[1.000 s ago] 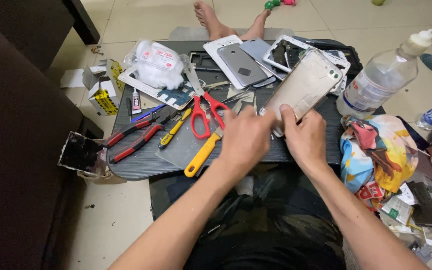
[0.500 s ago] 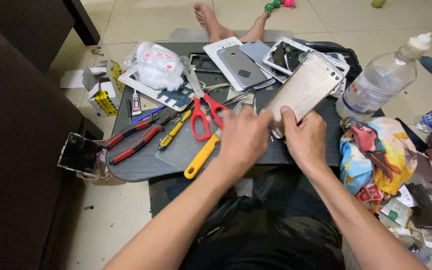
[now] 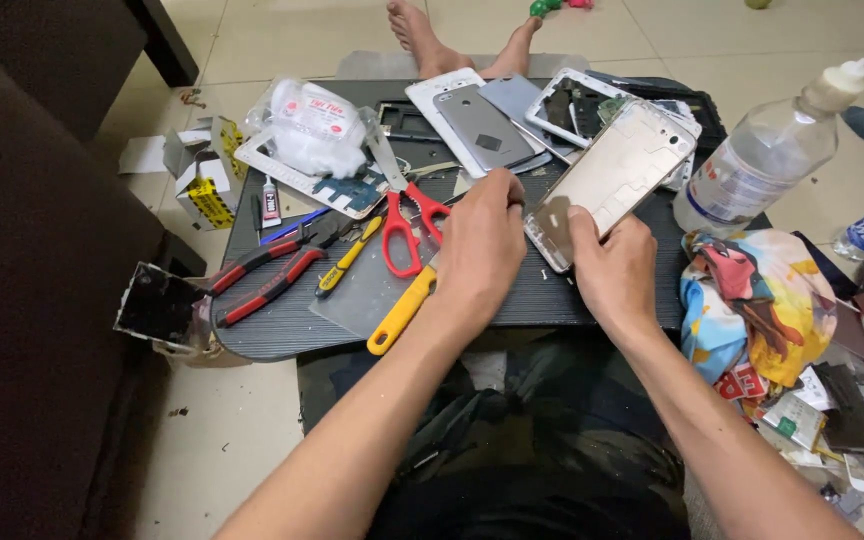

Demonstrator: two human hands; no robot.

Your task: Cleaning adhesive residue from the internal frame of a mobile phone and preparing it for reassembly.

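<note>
1. Gripping a gold phone shell (image 3: 614,178) at its near end, the right hand (image 3: 615,275) has its fingers clamped on it above the dark board (image 3: 282,335)
2. The left hand (image 3: 480,250) pinches the shell's left edge, beside the red scissors (image 3: 404,215)

Phone housing (image 3: 617,175) matt metal; bottle (image 3: 762,165) clear glossy plastic.

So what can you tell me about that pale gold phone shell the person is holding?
The pale gold, metallic-looking phone back shell is a thin rectangle with rounded corners, its hollow inner side facing up. It is tilted, its far end raised over the dark slatted tray. The right hand grips its near end with the thumb on top, and the left hand touches its near left edge.
</note>
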